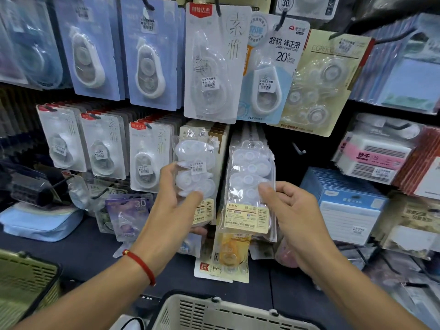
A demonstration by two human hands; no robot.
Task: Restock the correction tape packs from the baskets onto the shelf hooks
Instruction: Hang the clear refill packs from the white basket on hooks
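Observation:
My left hand grips a clear blister pack of white correction tapes that sits at the front of a row of packs in the middle of the shelf. My right hand holds a second clear correction tape pack upright beside it, thumb on its front; its top hole is level with a bare white hook to its right. A white basket is below at the bottom edge and an olive basket at the lower left.
Rows of carded correction tapes hang above and to the left. Sticky note pads fill the right shelves. Loose packs lie on the dark ledge under my hands. A blue pouch rests at the left.

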